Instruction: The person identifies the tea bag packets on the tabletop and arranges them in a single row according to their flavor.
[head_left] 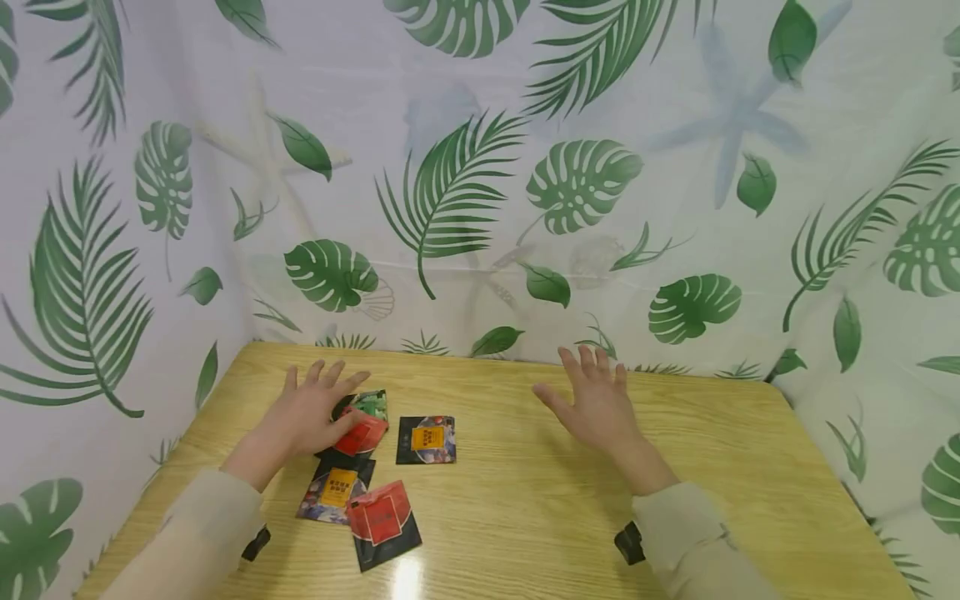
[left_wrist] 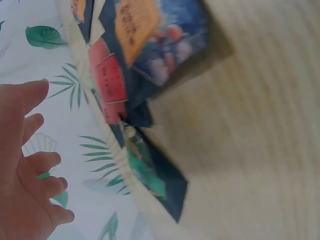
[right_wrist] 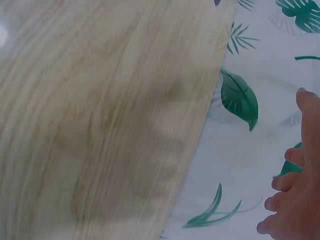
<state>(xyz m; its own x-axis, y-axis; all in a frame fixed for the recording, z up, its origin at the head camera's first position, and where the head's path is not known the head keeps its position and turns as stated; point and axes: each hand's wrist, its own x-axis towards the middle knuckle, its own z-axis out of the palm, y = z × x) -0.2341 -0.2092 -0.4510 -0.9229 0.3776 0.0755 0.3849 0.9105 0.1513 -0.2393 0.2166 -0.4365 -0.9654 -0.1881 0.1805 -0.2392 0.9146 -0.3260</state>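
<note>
Several small square sachets lie on the left half of a wooden table. My left hand (head_left: pixel 303 417), fingers spread, is over the back ones and partly hides them: a green-and-black sachet (head_left: pixel 373 403) and a red-and-black sachet (head_left: pixel 369 435). Closer to me lie a dark sachet with an orange label (head_left: pixel 337 490) and, overlapping its corner, another red-and-black sachet (head_left: pixel 384 521). A second orange-labelled sachet (head_left: pixel 427 440) sits apart to the right. In the left wrist view the left fingers hold nothing. My right hand (head_left: pixel 600 408) is above the table, fingers extended and holding nothing.
The wood-grain table (head_left: pixel 510 517) meets a white leaf-patterned cloth (head_left: pixel 480 275) at its back and sides. Dark wrist devices show below both sleeves, one at the left wrist (head_left: pixel 257 543) and one at the right wrist (head_left: pixel 629 543).
</note>
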